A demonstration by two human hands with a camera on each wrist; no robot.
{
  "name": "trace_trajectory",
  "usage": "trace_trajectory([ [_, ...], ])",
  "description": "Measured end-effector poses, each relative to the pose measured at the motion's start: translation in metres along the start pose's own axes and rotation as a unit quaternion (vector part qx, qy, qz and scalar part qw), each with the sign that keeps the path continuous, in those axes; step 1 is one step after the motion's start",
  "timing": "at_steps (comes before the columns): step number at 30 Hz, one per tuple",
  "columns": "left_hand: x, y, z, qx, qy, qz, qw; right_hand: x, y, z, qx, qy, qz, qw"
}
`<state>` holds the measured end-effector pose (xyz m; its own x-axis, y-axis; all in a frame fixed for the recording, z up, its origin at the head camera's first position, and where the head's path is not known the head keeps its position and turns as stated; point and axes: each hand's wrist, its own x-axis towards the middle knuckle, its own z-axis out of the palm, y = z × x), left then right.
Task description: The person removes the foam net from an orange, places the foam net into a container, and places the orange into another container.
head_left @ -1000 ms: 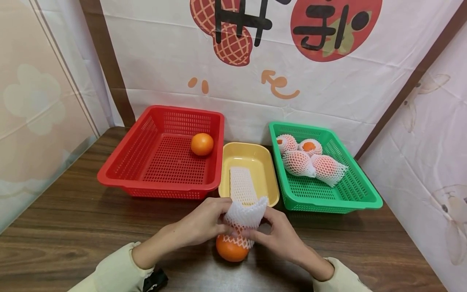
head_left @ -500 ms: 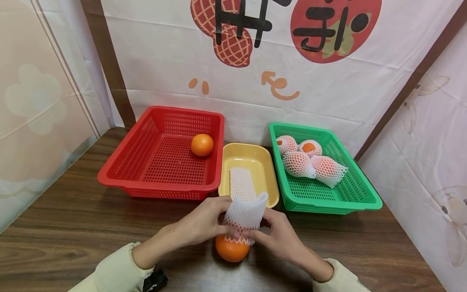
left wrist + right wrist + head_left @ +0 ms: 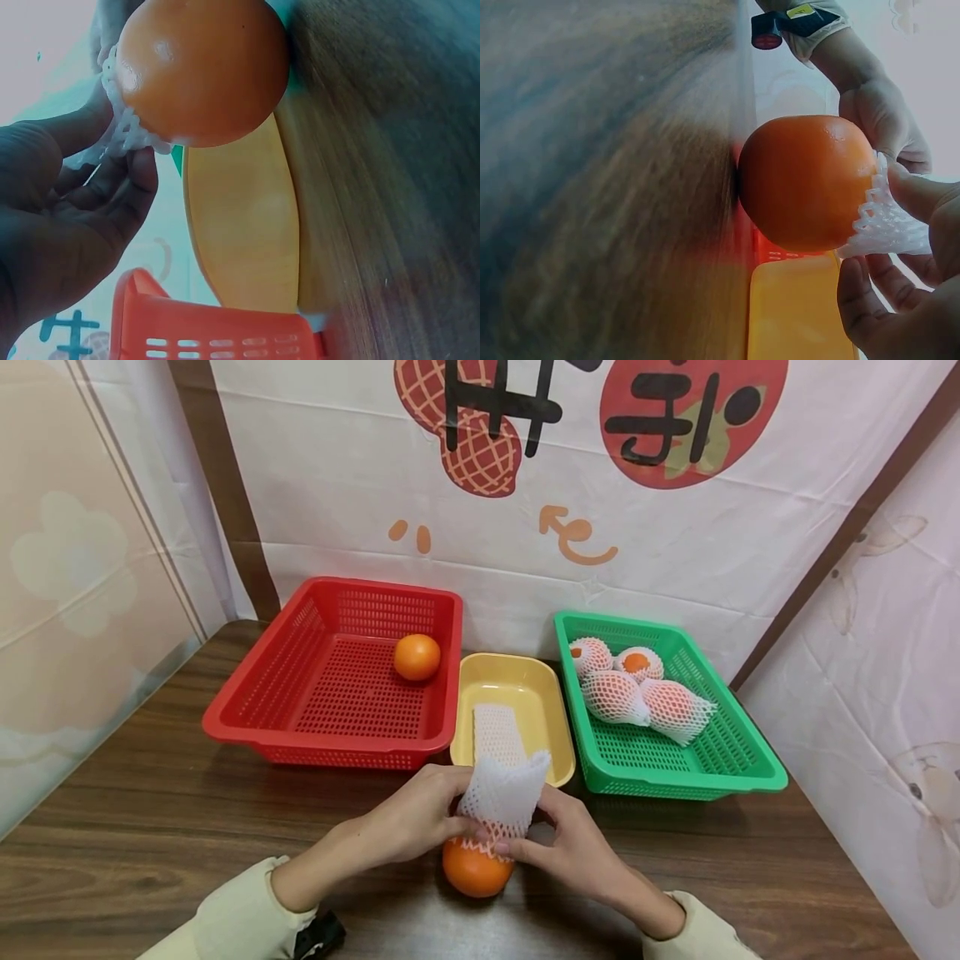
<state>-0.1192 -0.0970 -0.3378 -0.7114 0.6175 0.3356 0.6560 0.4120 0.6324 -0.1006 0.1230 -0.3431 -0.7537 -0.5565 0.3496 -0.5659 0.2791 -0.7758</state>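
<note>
An orange (image 3: 477,872) sits on the table between my hands, its lower part bare. Over its top is a white foam fruit net (image 3: 501,795), the loose end standing up above the fruit. My left hand (image 3: 422,812) pinches the net's edge from the left, thumb in front. From the other side my right hand (image 3: 576,845) pinches the same edge, the thumbs close together. In the left wrist view the net (image 3: 129,133) reaches only the side of the orange (image 3: 206,71) near my fingers. The right wrist view has the net (image 3: 889,225) bunched between thumb and fingers.
Behind the hands stands a yellow tray (image 3: 558,731) with flat foam nets (image 3: 498,733) in it. At left, a red basket (image 3: 330,747) holds one bare orange (image 3: 417,657). A green basket (image 3: 675,782) at right holds several netted fruits (image 3: 613,696). A printed cloth hangs behind.
The net's lower edge has shifted slightly up the orange and its loose end stands a little higher, leaving more of the fruit bare. Both hands keep their grip in nearly the same place.
</note>
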Motion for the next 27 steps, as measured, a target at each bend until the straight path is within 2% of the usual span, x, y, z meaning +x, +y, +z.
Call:
trace_trajectory([
  [2,0.000,0.000,0.000,-0.003,0.000,0.001,1.0000,0.001,-0.003,0.000,0.005,0.000,-0.010,0.9999],
  [6,0.000,0.000,0.001,0.000,0.001,-0.002,1.0000,-0.001,0.009,0.002,0.017,0.007,-0.015,0.9997],
  [10,0.000,0.000,0.002,0.003,0.000,0.000,1.0000,-0.004,0.023,0.003,0.025,0.008,-0.001,0.9997],
  [13,0.000,0.000,0.001,-0.014,-0.005,-0.001,0.9999,-0.004,0.025,0.002,0.022,0.009,0.005,0.9997],
  [16,0.000,0.001,0.001,-0.022,-0.006,-0.003,0.9997,-0.003,0.021,0.001,0.019,0.011,0.006,0.9997],
  [23,0.001,0.002,0.001,-0.020,0.004,0.003,0.9998,0.001,-0.006,-0.002,-0.002,0.009,-0.002,1.0000],
  [27,0.000,0.002,0.002,-0.023,0.007,-0.002,0.9997,0.001,-0.010,-0.001,-0.007,0.005,0.004,1.0000],
])
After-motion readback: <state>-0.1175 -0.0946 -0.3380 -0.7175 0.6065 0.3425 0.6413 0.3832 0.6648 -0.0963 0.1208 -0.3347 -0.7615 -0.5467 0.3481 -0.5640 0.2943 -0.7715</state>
